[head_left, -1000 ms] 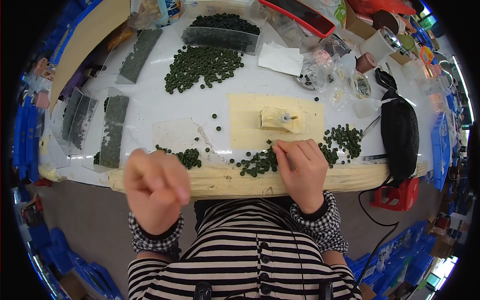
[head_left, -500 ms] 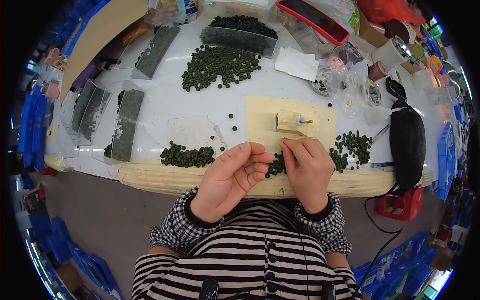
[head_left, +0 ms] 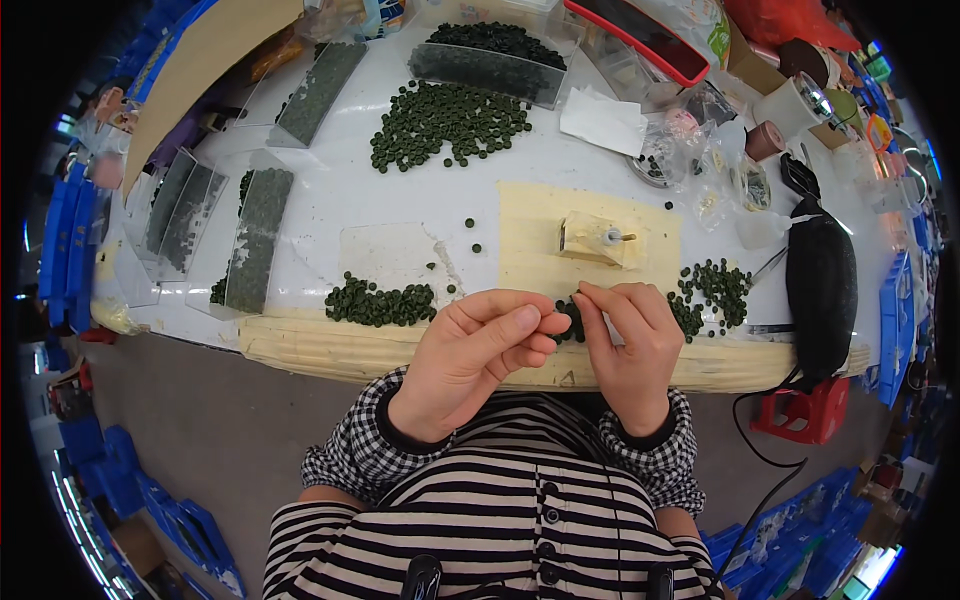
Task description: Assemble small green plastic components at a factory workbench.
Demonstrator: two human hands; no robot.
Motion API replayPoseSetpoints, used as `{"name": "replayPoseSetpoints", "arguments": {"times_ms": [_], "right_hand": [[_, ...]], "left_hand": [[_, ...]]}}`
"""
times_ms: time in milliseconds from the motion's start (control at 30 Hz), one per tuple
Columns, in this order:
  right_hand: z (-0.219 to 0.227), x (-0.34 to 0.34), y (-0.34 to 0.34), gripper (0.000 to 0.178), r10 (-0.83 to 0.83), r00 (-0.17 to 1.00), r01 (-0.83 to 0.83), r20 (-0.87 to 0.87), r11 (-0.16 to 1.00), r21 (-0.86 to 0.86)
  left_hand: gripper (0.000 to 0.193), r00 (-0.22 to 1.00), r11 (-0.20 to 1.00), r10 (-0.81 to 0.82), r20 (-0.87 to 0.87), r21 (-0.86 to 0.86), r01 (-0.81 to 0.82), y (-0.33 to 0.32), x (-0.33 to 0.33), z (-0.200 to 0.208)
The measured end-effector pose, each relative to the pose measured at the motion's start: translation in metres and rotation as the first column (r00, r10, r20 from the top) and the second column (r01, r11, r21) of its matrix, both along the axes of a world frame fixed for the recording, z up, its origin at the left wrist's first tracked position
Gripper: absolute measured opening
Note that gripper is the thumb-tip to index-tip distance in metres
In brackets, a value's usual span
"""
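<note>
My left hand (head_left: 480, 350) hangs over the padded front edge of the table, thumb and index finger pressed together and the other fingers curled. Close to its right, my right hand (head_left: 637, 345) has thumb and index tip pinched. Whatever either pinch holds is too small or hidden to make out. Partly behind the fingertips lies a small heap of dark green round pieces (head_left: 572, 324). Larger groups sit on both sides, one left pile (head_left: 380, 302) and one right pile (head_left: 720, 290). Just beyond my hands, a small block fixture with a metal pin (head_left: 600, 240) stands on a yellow sheet (head_left: 530, 220).
Farther back lies a wide spread of green pieces (head_left: 450, 125) before a clear bin (head_left: 490, 78). More clear bins (head_left: 260, 240) stand at left. A red-cased phone (head_left: 640, 42), white paper (head_left: 603, 120) and a black pouch (head_left: 820, 290) lie at back and right.
My left thumb has closed against the index finger, and that hand has shifted slightly right. My right hand has moved a little right, its fingertips lower. The whole view has shifted slightly.
</note>
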State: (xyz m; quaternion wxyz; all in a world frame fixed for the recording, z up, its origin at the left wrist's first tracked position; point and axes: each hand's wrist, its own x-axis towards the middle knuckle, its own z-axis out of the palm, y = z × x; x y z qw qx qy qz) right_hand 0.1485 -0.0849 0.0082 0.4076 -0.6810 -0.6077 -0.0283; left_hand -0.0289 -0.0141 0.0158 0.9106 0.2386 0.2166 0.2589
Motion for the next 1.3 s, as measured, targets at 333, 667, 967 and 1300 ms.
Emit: {"name": "replayPoseSetpoints", "arguments": {"times_ms": [333, 667, 967, 1300], "right_hand": [[0.001, 0.001, -0.002, 0.013, 0.000, 0.999, -0.001, -0.033, 1.000, -0.005], [-0.002, 0.016, -0.012, 0.010, -0.052, 0.997, 0.058, 0.049, 0.991, -0.120], [0.001, 0.018, -0.015, 0.019, -0.033, 0.997, 0.027, -0.070, 0.996, -0.083], [0.026, -0.001, -0.013, 0.026, 0.246, 0.838, -0.234, -0.487, 0.968, 0.087]], "left_hand": [[0.021, 1.000, 1.000, -0.008, -0.019, 0.014, 0.008, -0.002, 0.000, 0.001], [0.021, 0.998, 1.000, 0.018, -0.060, 0.021, -0.017, -0.004, 0.005, 0.008], [0.019, 0.995, 0.999, -0.020, -0.097, 0.047, 0.025, -0.003, 0.015, 0.002], [0.018, 0.998, 0.997, -0.021, -0.051, 0.074, 0.025, -0.005, 0.021, -0.003]]}}
